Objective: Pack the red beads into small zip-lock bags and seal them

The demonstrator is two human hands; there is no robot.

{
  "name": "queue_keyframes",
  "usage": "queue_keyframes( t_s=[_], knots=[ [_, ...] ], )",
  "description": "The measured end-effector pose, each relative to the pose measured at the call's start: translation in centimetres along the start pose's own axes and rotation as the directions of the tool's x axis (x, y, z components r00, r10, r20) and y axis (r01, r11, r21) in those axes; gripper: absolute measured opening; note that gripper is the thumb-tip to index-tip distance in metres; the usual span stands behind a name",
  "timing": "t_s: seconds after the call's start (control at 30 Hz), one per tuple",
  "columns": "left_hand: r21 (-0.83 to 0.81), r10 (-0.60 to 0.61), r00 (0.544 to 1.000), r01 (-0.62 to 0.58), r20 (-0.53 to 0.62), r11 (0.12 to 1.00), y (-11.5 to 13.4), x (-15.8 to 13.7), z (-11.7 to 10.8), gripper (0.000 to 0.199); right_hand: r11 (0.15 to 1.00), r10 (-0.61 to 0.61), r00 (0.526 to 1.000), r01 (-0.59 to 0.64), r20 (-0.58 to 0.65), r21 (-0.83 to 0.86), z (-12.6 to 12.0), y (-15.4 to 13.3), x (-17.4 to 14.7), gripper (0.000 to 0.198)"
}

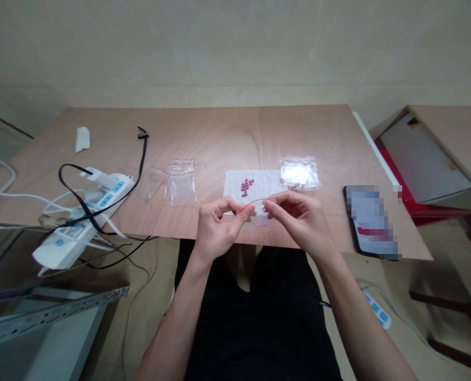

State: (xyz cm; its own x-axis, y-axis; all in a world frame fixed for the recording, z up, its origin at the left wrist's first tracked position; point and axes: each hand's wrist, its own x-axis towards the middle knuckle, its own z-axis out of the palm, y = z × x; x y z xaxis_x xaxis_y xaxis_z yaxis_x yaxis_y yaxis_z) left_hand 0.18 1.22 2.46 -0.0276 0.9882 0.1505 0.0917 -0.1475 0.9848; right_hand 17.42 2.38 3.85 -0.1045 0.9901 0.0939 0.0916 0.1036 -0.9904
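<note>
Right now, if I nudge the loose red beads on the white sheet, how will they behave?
The red beads look small, so probably light and easily scattered. Their rounded outlines suggest they may roll. The white sheet under them looks thin, so it might shift along.

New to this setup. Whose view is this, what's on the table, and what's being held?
There's no machine here: each grip is simply a person's bare hand. The one picture comes from a camera on that person's head, looking forward and down, so their arms enter from the bottom edge.

The left hand and right hand pinch a thin reddish strand between them, in front of a white sheet with small dark-red beads on it.

Also on the wooden table: clear bags left of the sheet, a shiny clear packet at its right, a phone with a pixelated screen, and, far left, a power strip tangled with cables.
</note>
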Motion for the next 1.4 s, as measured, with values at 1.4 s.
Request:
queue_keyframes(
  t_s=[1.4],
  knots=[
    [0.09, -0.124, 0.959, 0.104, 0.253, 0.991, 0.0, 0.9, -4.0, 0.02, 0.996, 0.063, 0.897, -0.026, 0.438, -0.089, -0.5, -2.4, 3.0, 0.035]
  ],
)
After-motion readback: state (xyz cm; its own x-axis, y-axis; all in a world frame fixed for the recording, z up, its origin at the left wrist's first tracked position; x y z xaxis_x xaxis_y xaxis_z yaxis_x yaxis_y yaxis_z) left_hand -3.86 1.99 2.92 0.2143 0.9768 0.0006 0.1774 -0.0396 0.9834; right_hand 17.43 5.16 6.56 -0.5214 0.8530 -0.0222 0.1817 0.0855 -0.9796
